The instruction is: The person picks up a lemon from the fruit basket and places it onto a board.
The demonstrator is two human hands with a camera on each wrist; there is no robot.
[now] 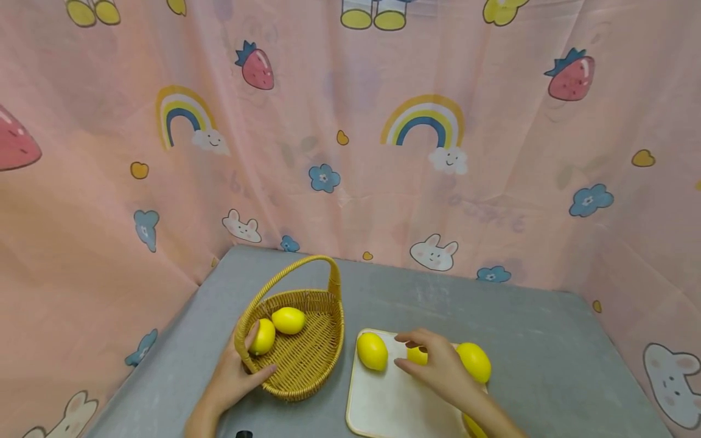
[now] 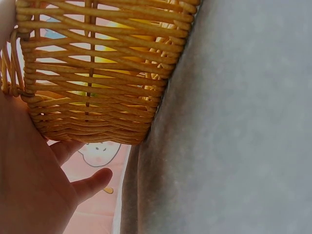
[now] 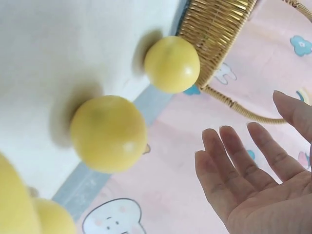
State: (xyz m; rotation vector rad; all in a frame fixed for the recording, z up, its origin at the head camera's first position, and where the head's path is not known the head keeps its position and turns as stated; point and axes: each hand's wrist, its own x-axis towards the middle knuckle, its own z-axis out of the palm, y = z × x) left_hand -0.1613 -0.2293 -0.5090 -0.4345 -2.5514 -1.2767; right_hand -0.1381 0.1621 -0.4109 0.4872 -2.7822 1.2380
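Observation:
A yellow wicker basket (image 1: pixel 306 365) with a tall handle stands on the table, two lemons (image 1: pixel 289 320) lying inside. My left hand (image 1: pixel 232 371) grips the basket's left side, its thumb over the front rim and a finger by the handle's base. To the right, a white tray (image 1: pixel 378 404) bears several lemons (image 1: pixel 372 351). Over the tray hovers my right hand (image 1: pixel 438 368), holding nothing, fingers spread from the thumb. It partly covers a lemon (image 1: pixel 417 355) in the head view. The right wrist view shows that palm (image 3: pixel 273 204) apart from the nearest lemon (image 3: pixel 108 134).
A lemon (image 1: pixel 473 362) sits at the tray's right edge, and another (image 1: pixel 474 426) shows partly behind the right forearm. A small black object (image 1: pixel 243 434) pokes in at the bottom edge. Pink printed curtains (image 1: pixel 350 201) enclose the grey table (image 1: pixel 547 365).

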